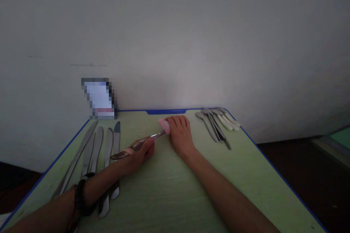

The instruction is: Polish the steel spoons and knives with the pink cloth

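Observation:
My left hand is closed on a steel table knife and holds it a little above the green table, blade toward the left. My right hand is closed on a pink cloth that wraps the knife's far end. A dark bracelet sits on my left wrist.
Several steel knives lie side by side on the left of the table. A bundle of forks and light-handled cutlery rests at the back right. A pixelated card leans on the white wall behind. The table has a blue edge.

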{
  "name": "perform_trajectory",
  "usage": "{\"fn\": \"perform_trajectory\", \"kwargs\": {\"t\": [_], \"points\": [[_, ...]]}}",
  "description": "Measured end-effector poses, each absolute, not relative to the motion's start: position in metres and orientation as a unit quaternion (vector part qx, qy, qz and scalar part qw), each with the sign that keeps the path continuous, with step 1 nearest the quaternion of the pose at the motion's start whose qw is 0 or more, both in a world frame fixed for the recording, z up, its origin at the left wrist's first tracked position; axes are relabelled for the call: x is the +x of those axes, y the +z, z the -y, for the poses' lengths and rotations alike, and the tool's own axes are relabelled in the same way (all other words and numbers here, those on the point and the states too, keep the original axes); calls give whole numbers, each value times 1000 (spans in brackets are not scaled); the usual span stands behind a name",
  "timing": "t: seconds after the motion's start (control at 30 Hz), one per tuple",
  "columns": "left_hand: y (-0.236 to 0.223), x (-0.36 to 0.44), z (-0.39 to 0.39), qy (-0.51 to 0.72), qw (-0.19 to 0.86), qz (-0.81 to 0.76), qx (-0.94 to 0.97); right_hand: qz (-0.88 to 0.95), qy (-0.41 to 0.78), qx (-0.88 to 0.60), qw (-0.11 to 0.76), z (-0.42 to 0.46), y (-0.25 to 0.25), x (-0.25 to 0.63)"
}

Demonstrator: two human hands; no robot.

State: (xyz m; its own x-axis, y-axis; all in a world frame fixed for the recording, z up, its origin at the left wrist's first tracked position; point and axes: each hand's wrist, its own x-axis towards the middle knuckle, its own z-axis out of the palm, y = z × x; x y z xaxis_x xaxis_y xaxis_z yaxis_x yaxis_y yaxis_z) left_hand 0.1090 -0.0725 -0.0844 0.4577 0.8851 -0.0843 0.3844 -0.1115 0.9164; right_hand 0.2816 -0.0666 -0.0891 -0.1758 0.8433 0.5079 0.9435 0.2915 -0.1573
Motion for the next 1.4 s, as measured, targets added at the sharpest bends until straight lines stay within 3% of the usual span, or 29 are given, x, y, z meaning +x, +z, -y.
{"fn": "perform_trajectory", "kwargs": {"t": [0.17, 0.6, 1.07, 1.4], "points": [[-75, 109, 76, 213, 485, -459, 713, 828, -108, -489, 251, 76, -90, 256], [-81, 107, 72, 266, 463, -457, 711, 788, -96, -582, 175, 64, -83, 280], [-79, 106, 74, 296, 505, -429, 688, 707, -92, -663, 229, 55, -86, 310], [-85, 98, 74, 259, 548, -390, 693, 798, -91, -566, 185, 75, -82, 286]]}}
